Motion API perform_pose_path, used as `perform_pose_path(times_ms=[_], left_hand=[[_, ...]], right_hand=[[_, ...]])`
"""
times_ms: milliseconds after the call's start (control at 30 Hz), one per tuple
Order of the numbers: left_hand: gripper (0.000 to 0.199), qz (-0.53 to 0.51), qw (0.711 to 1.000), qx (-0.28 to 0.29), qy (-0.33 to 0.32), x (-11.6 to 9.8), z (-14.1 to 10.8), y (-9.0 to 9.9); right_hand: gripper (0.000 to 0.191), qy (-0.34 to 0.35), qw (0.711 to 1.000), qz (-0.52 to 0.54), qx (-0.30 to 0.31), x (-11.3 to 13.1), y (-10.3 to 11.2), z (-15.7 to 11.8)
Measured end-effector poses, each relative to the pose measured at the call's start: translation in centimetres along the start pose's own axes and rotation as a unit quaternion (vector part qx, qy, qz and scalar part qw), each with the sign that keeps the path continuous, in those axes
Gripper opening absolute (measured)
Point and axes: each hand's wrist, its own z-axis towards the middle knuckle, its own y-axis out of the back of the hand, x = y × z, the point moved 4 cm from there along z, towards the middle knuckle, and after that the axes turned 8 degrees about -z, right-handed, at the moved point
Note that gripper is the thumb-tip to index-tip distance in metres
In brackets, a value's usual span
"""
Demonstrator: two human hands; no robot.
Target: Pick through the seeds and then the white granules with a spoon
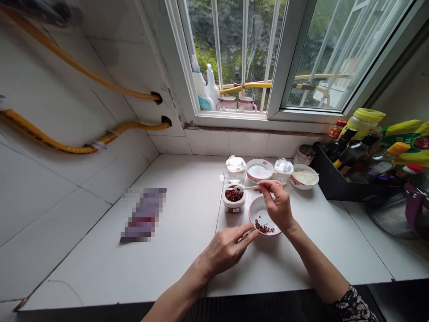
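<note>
My right hand (278,206) pinches the handle of a small white spoon (250,188). The spoon's bowl carries a few dark red bits over an open clear jar (234,206), nearly full of reddish-brown grains that look like Sichuan peppercorns. Below that hand stands a white bowl with a pink rim (254,208). A small heap of peppercorns (264,227) lies in its near part. My left hand (231,243) reaches in from the lower left, fingers stretched out, the tips touching the bowl's near left rim. Its thumb is hidden.
Behind the jar are a lidded container (235,166), a bowl of white grains (259,171), another clear-lidded jar (283,168) and a bowl of pale contents (304,176). A black box (330,183) of bottles stands right. A blurred purple packet (145,214) lies left.
</note>
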Motion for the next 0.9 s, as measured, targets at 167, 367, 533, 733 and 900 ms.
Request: perform_pose_path(times_ms=[167, 367, 533, 733, 900], left_hand=[[0.042, 0.001, 1.0, 0.003, 0.006, 0.0, 0.0, 0.0], [0.038, 0.009, 1.0, 0.01, 0.006, -0.1, 0.2, 0.1], [0.032, 0.006, 1.0, 0.013, 0.003, -0.1, 0.4, 0.2], [0.028, 0.007, 1.0, 0.011, -0.004, -0.2, 0.5, 0.2], [0.029, 0.013, 1.0, 0.012, -0.005, -0.2, 0.3, 0.1]], right_hand=[[0.022, 0.173, 0.98, -0.101, 0.009, 1.9, 0.4, -0.3], [0.017, 0.139, 0.979, -0.138, -0.06, 0.6, 3.8, 0.2], [0.013, 0.111, 0.972, -0.187, 0.09, -2.7, 4.9, 0.0], [0.018, 0.079, 0.946, -0.213, 0.232, -3.1, 4.4, -0.7], [0.018, 0.001, 0.945, -0.159, 0.286, -2.9, 3.5, -1.2]])
